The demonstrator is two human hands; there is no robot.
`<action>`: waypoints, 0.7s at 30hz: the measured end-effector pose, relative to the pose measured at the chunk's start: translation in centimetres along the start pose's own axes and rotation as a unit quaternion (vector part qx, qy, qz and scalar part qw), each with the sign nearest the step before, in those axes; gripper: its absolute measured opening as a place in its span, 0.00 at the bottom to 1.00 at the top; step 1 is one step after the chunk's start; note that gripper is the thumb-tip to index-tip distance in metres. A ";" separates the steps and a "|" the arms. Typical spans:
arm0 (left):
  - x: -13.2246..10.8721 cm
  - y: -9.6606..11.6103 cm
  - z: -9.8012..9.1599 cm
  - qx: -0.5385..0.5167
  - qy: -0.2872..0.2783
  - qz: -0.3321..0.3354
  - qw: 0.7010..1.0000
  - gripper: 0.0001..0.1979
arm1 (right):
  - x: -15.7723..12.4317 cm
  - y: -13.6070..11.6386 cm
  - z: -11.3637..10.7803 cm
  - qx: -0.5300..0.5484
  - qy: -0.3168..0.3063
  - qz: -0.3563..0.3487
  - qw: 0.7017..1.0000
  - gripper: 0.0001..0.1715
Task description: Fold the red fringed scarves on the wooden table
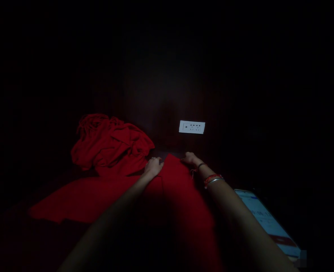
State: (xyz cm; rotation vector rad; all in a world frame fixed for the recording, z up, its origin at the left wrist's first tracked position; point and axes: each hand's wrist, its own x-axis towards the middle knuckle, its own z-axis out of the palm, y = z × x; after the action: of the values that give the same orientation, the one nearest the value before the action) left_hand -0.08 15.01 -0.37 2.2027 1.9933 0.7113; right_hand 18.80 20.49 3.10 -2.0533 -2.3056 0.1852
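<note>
A flat red cloth (99,194) lies spread in front of me, with a folded strip (178,185) running away from me on its right side. On the cloth, just left of the strip's far end, rests my left hand (153,166), its thumb apart from the fingers and a ring on one finger. My right hand (190,158) is at the strip's far right corner, fingers bent in and closed on the edge; the fingertips are dim. Bracelets circle the right wrist. Shadow hides the near part of the cloth.
A crumpled red fringed cloth (113,145) is heaped at the back left. A white socket plate (192,127) sits on the dark wall ahead. To the right of my right forearm, a lit phone (264,219) shows a timer. Everything else is very dark.
</note>
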 end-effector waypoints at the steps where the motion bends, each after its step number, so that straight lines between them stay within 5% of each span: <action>1: 0.5 0.0 0.3 -0.004 -0.004 0.004 1.000 0.16 | 0.2 -0.2 0.1 0.004 -0.001 0.006 1.000 0.20; 8: 2.9 -0.1 1.2 -0.033 -0.010 0.032 0.999 0.21 | -1.4 -0.8 0.0 0.035 0.016 -0.019 0.999 0.12; 12: 2.7 -0.2 1.1 -0.022 0.055 0.189 0.980 0.27 | -3.9 -0.7 -0.1 0.040 0.072 -0.155 0.985 0.12; 15: 2.1 0.2 0.9 0.006 0.049 0.294 0.955 0.24 | -5.5 -0.7 -0.2 0.016 0.103 -0.274 0.956 0.12; 21: 1.0 1.5 -0.7 0.067 0.036 0.366 0.928 0.13 | -7.2 -0.7 -1.9 0.003 -0.009 -0.330 0.944 0.15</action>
State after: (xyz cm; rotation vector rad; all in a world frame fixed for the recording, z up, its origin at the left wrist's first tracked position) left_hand 1.02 15.60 1.11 3.0631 1.2192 0.7278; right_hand 19.15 13.42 5.39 -1.1649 -2.8309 0.1744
